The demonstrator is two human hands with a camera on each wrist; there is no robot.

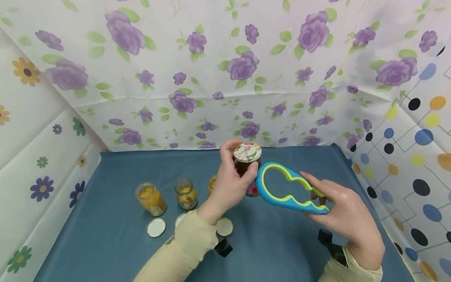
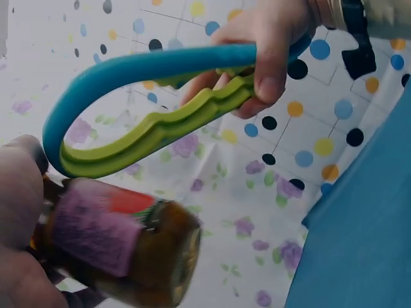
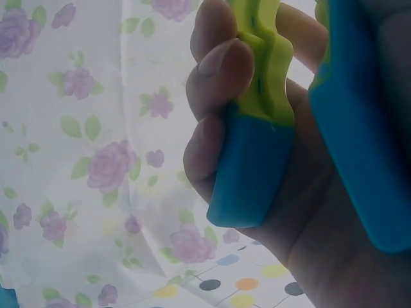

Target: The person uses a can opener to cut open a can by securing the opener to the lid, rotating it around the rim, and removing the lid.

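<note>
My left hand (image 1: 229, 180) grips a lidded glass jar (image 2: 128, 237) with dark contents and a printed lid (image 1: 248, 152), raised above the table. In the left wrist view the jar lies tilted, its label partly blurred. My right hand (image 1: 343, 209) holds a blue and lime-green jar opener (image 1: 273, 201) by its two handles, fingers curled round them. The opener's looped end is right beside the jar; whether they touch I cannot tell. Close up in the right wrist view, the fingers (image 3: 218, 70) wrap one handle (image 3: 253, 170).
An open jar (image 1: 151, 199) with orange contents stands at the left, another open jar (image 1: 186, 194) beside it. A third jar (image 1: 212, 182) is partly behind my left hand. Loose lids (image 1: 156, 227) lie in front on the blue cloth (image 1: 116, 188). Patterned sheets surround the table.
</note>
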